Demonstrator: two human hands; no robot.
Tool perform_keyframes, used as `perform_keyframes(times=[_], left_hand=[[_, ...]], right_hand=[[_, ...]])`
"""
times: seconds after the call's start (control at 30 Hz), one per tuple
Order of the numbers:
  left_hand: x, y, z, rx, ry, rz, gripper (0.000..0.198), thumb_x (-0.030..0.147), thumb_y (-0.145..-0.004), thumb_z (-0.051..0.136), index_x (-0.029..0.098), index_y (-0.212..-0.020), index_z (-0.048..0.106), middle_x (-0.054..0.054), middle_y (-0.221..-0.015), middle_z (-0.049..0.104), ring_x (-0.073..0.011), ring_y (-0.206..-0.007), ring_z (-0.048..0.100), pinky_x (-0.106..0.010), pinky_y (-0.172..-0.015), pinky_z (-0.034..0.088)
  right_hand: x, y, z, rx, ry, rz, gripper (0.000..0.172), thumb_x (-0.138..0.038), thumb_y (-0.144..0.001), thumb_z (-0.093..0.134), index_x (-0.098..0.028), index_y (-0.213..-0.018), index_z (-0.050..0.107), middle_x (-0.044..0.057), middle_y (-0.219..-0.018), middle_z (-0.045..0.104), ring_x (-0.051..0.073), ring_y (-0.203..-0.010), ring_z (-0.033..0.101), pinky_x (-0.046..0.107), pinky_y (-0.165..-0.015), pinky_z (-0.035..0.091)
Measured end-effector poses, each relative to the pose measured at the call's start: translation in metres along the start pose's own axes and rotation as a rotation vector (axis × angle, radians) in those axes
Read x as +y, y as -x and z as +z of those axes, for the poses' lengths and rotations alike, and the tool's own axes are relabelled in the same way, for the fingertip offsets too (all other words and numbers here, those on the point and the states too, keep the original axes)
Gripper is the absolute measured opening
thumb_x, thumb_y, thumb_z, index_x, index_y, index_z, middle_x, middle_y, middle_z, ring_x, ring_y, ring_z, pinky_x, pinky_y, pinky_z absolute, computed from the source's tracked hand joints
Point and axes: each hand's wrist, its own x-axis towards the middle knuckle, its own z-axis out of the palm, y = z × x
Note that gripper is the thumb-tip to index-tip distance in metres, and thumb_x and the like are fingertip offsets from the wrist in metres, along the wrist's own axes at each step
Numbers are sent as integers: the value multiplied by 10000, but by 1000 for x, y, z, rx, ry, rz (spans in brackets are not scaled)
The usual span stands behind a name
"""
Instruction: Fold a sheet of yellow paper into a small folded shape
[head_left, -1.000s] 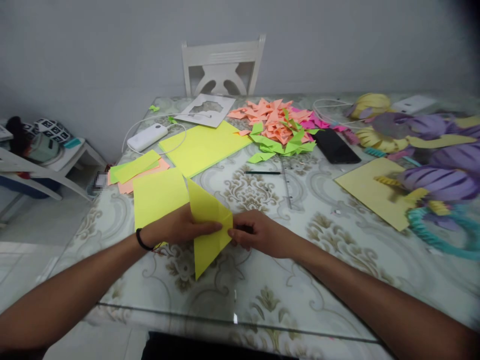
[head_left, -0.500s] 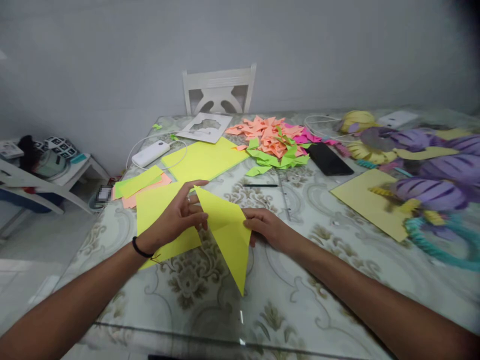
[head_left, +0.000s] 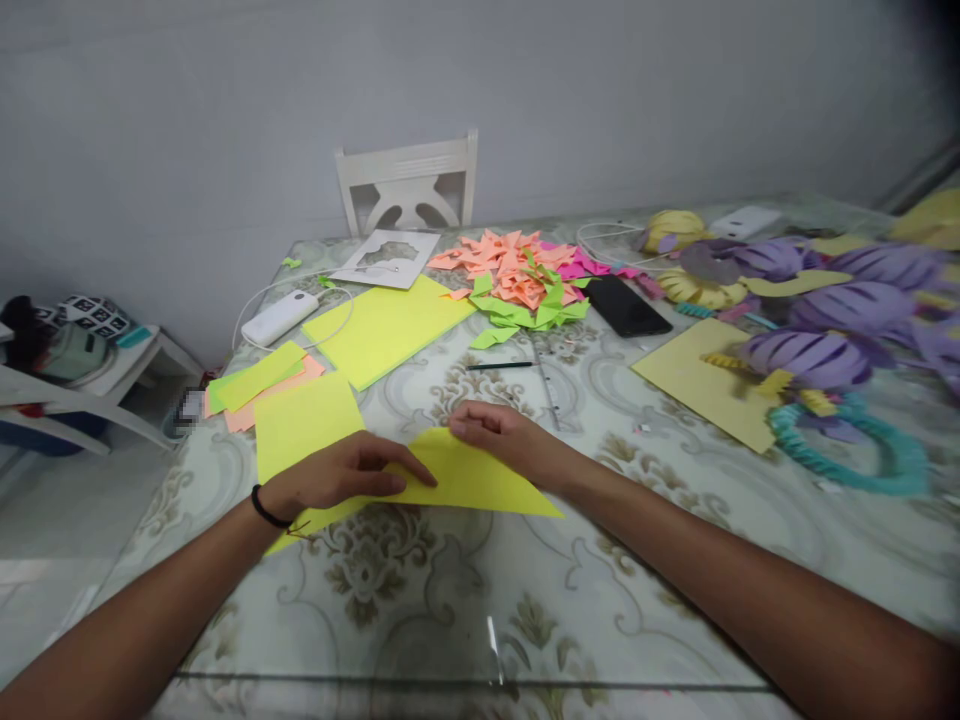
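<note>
Instructor: Your left hand (head_left: 352, 475) lay with the fingers extended over the folded yellow paper (head_left: 480, 485). It gripped nothing; the index finger and thumb rested on the upper face.

Checker: What was the condition of your right hand (head_left: 495, 435)?

Instructor: Its fingers were curled at the far edge of the paper, with the thumb touching there. Whether you had pinched the edge could not be told, as the hand hid the underside.

Checker: Where was the workpiece?

Instructor: It was between your hands over the table (head_left: 450, 620), with one sharp corner pointing to your right. On your left, a flat yellow sheet (head_left: 307, 420) lay just beside it (your left hand covered the join, so any overlap could not be confirmed). A pen (head_left: 500, 366) and a ruler (head_left: 551, 395) lay beyond your right hand.

Checker: How was this step best performed?

Instructor: In my judgement, it called for light, flat pressure from your left index finger, so that the layers did not slip. Your right fingertips were best kept along the edge, matching the layers before any firm press. Uneven force risked a skewed crease.
</note>
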Motion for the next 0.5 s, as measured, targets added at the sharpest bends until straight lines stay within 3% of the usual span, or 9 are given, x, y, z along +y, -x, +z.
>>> perform_keyframes(times=[0.2,0.37,0.5], left_hand=[[1,0,1,-47,111,-36,338,351,-937,687,210,-1236,756,-98,-1019,799,-234,-901,736,-303,-795,551],[-1,0,5,-56,-61,-39,304,366,-956,663,203,-1183,783,-44,-794,757,-137,-627,629,-206,-550,438],[-5,-2,7,21,53,-59,317,373,-962,663,204,-1212,759,-78,-942,797,-192,-797,725,-258,-695,538]], right_hand=[[3,-1,-4,-175,-83,-43,457,-369,-784,848,-208,-1135,605,15,-1000,686,157,-859,638,256,-720,464],[3,0,-5,-155,-37,-59,337,-382,-877,757,-191,-1132,648,19,-937,692,157,-838,648,264,-733,474],[3,1,-7,-152,-8,-126,421,-321,-818,792,-204,-1200,656,52,-1148,688,203,-1035,647,295,-854,491]])
